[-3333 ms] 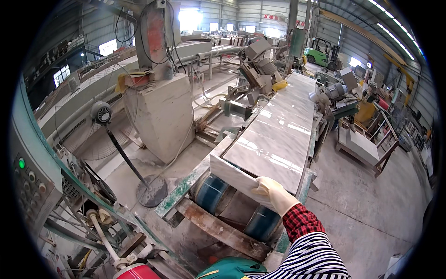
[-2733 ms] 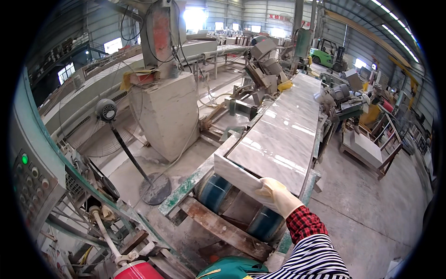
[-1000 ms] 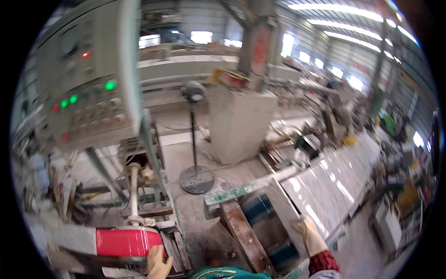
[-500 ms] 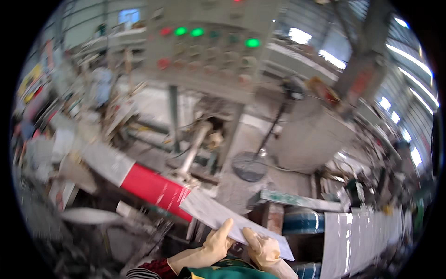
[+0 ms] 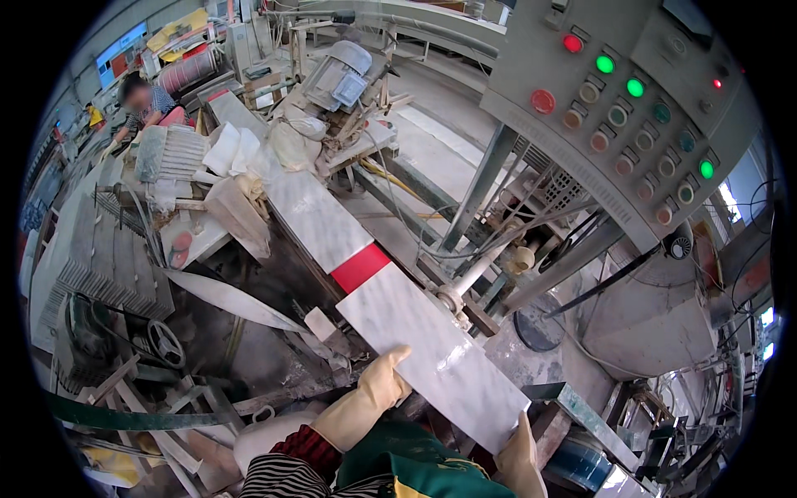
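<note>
- Slab [image 5: 432,365]: grey-white and streaked, near the middle of the view, running slantwise from 11 o'clock to 5 o'clock.
- Left hand [image 5: 378,390]: gloved and closed on the slab's near long edge, thumb on top, remaining fingers mostly hidden. From this grip, the slab's middle lies toward 2 o'clock.
- Right hand [image 5: 520,461]: gloved, touching the slab's 5 o'clock end, one digit pointing up toward 12; I cannot tell whether it is closed on the edge. From here, the slab's middle lies toward 11 o'clock.
- Left forearm [image 5: 320,444]: slants away from the wrist toward 8 o'clock, its sleeve red-checked, then striped.
- Right wrist: drops toward 6 o'clock, into the lower rim.
- Belt [image 5: 361,267]: red, meeting the slab's 11 o'clock end.
- Second slab [image 5: 320,217]: on the belt, farther toward 11 o'clock, apart from the held one.
- Panel [image 5: 618,137]: toward 1 o'clock, some buttons lit green and red.
</note>
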`<action>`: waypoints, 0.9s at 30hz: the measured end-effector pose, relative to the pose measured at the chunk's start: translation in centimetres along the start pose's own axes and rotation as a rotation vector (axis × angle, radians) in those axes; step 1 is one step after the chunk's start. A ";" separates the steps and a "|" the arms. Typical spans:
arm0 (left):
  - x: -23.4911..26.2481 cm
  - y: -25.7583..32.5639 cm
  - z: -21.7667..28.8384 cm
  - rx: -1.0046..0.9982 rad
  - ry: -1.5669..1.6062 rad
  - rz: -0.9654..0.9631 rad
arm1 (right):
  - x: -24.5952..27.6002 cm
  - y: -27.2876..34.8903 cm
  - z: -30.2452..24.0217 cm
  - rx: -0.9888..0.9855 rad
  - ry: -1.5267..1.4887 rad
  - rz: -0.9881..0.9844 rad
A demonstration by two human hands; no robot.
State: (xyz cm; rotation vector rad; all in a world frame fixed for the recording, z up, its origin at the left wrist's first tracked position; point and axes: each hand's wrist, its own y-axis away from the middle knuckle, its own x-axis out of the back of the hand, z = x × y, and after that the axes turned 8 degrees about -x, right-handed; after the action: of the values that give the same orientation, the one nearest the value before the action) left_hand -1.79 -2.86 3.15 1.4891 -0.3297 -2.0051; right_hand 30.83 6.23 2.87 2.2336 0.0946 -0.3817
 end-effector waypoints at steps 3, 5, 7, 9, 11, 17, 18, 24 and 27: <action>0.8 -1.6 2.3 -0.004 0.048 0.084 | -4.8 -0.5 0.7 -0.139 -0.043 0.164; 0.0 -2.2 3.5 0.042 0.097 0.206 | -6.8 -0.8 0.9 -0.040 0.128 0.251; 1.7 -4.9 3.5 -0.012 0.062 0.199 | -8.3 -1.7 1.1 -0.020 0.124 0.247; 8.3 -9.0 2.5 0.149 0.572 -0.235 | -9.8 -2.2 1.2 -0.008 0.112 0.226; 8.4 -9.7 3.1 0.222 0.565 -0.460 | -10.0 -3.0 1.6 0.010 0.116 0.229; 4.3 -7.4 4.8 0.084 0.258 -0.009 | -15.0 -1.7 0.7 0.003 0.135 0.324; 4.3 -7.4 5.2 0.159 0.372 -0.140 | -15.1 -1.8 0.6 0.003 0.128 0.315; 1.7 -1.5 5.5 0.374 -0.080 -0.058 | -15.5 -2.6 1.0 -0.012 0.139 0.342; 2.7 -0.1 4.9 0.480 -0.292 -0.149 | -16.2 -2.6 1.5 -0.027 0.144 0.318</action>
State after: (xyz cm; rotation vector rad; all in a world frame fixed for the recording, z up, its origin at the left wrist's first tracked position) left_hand -6.87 -5.16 2.58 1.5242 -0.8985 -2.3830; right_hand 14.58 7.73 4.97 2.2002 -0.1775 -0.0465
